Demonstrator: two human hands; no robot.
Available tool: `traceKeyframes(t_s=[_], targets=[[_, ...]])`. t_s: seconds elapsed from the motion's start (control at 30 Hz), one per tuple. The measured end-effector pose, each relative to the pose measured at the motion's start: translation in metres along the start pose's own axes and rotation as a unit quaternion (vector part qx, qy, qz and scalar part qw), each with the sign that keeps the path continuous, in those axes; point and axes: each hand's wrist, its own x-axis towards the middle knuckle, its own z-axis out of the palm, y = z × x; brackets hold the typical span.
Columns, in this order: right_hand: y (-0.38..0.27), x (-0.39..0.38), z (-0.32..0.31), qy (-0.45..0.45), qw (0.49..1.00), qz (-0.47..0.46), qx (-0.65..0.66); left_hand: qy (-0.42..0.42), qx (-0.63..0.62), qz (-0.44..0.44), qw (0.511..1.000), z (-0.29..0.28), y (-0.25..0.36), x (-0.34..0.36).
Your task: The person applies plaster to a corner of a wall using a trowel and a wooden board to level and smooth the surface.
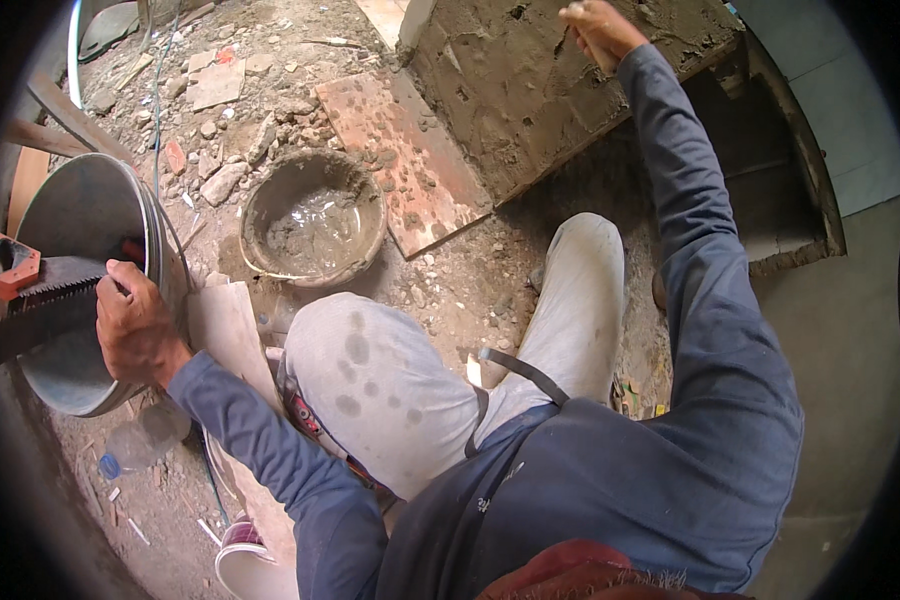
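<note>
Left hand point(135, 325) sits at the rim of a large round grey metal tub point(85, 260) at the left edge of view, fingers curled shut around the dark toothed blade of a hand saw point(55, 290) that lies across the tub opening; the saw's orange handle point(8, 265) sticks out further left. Right hand point(600, 30) is stretched up to the top of view, fingers bunched together and pressed against the wet grey mortar face of a rough cement block point(530, 90); can't tell whether anything is pinched between them. Block stands tilted on the rubble floor point(450, 290), well apart from the tub. Between the two hands: a round mud-crusted mortar pan point(313, 220) holding wet grey slurry, and just to its right a flat reddish tile slab point(405, 155) lying on the ground, its far end touching the block base. Person is crouched, light stained trousers point(390, 380) and dark blue long sleeves in view. A crushed clear plastic bottle point(145, 435) lies below the tub, near the left forearm.
</note>
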Motion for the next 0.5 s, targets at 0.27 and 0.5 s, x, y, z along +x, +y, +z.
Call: traceKeyframes(t_s=[0.27,0.5], targets=[[-0.1,-0.077,0.044,-0.105,0.964,-0.236,-0.066,0.054,0.037,0.024,0.998,-0.006,-0.001,-0.001],[-0.145,-0.194,0.271,-0.338,0.831,-0.281,-0.342,0.052,0.008,0.034,0.998,-0.003,0.004,0.0]])
